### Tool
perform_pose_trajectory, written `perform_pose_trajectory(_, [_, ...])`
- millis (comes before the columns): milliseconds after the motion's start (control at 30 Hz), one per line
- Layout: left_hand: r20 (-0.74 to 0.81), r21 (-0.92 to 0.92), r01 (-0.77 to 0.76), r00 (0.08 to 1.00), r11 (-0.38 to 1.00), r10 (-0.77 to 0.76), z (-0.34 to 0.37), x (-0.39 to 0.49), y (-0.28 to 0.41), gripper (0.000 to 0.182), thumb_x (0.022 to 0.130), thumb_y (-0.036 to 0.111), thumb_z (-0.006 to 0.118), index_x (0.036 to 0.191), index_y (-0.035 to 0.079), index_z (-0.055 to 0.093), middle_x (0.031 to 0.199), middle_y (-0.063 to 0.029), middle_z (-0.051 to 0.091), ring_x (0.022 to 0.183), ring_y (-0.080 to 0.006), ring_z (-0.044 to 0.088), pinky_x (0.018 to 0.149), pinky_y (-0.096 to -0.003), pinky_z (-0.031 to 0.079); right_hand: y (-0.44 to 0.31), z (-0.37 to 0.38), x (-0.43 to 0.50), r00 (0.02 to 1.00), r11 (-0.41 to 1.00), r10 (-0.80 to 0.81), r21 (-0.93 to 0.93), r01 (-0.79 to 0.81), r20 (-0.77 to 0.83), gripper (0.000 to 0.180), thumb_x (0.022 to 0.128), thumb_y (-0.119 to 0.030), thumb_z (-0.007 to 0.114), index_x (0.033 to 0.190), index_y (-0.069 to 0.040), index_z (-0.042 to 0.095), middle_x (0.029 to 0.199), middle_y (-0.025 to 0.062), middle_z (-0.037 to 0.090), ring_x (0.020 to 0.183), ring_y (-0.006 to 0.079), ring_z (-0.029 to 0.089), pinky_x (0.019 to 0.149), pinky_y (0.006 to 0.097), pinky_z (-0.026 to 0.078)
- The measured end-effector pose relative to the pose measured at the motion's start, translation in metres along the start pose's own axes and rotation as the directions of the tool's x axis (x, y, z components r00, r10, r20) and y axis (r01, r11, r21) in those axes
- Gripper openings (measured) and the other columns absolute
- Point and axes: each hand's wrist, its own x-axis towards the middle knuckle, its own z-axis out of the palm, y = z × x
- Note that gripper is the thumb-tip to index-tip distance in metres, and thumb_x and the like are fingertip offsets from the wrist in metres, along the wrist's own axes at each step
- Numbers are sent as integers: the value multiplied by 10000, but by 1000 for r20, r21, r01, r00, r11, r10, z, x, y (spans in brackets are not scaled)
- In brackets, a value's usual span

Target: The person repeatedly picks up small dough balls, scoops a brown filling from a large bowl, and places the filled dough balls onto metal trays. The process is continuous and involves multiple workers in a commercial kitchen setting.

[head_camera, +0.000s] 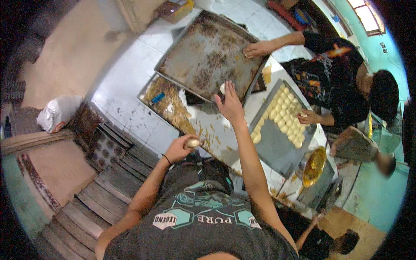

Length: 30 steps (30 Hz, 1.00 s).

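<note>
My left hand is curled around a pale dough ball in front of my body, by the table's near edge. Over the near corner of a large, stained metal baking tray is my right hand. A second dough ball shows at its fingertips, between thumb and fingers; whether it is gripped or rests on the tray cannot be told. To the right lies a grey tray with many dough balls packed in rows.
Across the table a co-worker has one hand on the baking tray and the other at the dough balls. A crumb-strewn tray with a blue object, a yellow bowl and stacked trays are nearby. Other people stand at right.
</note>
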Motion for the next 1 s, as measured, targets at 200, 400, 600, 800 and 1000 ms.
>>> perform_pose_trajectory(200, [-21,430,-294,942,854,335,-12,-2,22,442,696,-23,641,1126,83,647,1118,-151,651,1047,-326,611,918,-381,489,9,16,8,959,975,125,-211,-71,254,785,969,-509,375,1434,102,215,1495,316,199,1404,412,206,1155,407,216])
perform_pose_trajectory(400, [-40,-243,-164,986,956,159,17,26,67,413,801,21,678,1203,74,601,1060,-91,662,958,-193,636,835,-303,510,27,-24,-9,954,890,293,345,-298,68,656,977,-491,360,1419,-8,319,1472,172,326,1356,274,319,1078,371,272])
perform_pose_trajectory(600, [85,-616,77,996,784,-32,122,74,80,337,917,182,631,1173,-34,599,1044,-55,661,885,-102,607,742,-226,478,-1,-77,-125,765,419,643,852,-314,-34,478,954,-425,420,1244,-86,591,1300,50,581,1192,192,535,890,348,451])
perform_pose_trajectory(800, [319,-395,33,942,918,103,233,58,64,323,916,146,620,1180,-40,598,1051,-63,645,921,-97,584,793,-248,486,45,-96,-219,501,575,799,670,-470,-333,403,983,-365,466,1059,-8,636,943,115,704,862,161,639,742,325,495])
perform_pose_trajectory(1000, [580,-482,559,781,675,-232,329,85,43,344,920,171,605,1185,-44,561,1138,-113,636,1047,-221,623,911,-351,507,164,-110,-371,476,-106,861,979,-176,179,425,957,-402,517,1150,-36,613,1019,102,671,933,207,623,826,321,495])
